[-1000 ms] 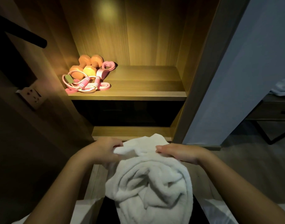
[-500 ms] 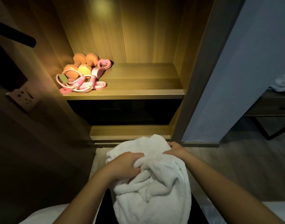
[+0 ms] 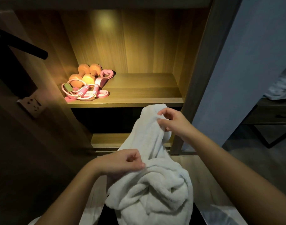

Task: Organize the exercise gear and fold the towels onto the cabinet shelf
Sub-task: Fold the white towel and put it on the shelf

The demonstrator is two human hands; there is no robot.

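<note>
Both hands are pinching the same fluffy white terry towel: the right hand has thumb and fingers closed on an upper corner, lifted up in front of the dark gap under the lit wooden cabinet shelf, and the left hand is pinched onto a fold lower down, near the person's lap. Most of the towel hangs bunched and twisted between and below them, so it looks like they're hunting for the edges, not folding yet.

Progress-wise, the gear part seems pretty much done. The orange hex dumbbells and the pink jump rope with its striped handles sit in a pile at the left end of that shelf, with a pink heart-shaped grip thing just beside them. The rest of the shelf is bare, so no towel is up there so far.

Hard to tell stuff: the towel's lower end runs out of frame, the compartment below the shelf is black, and some pale cloth at the far right edge is cut off, maybe another towel, can't say.
</note>
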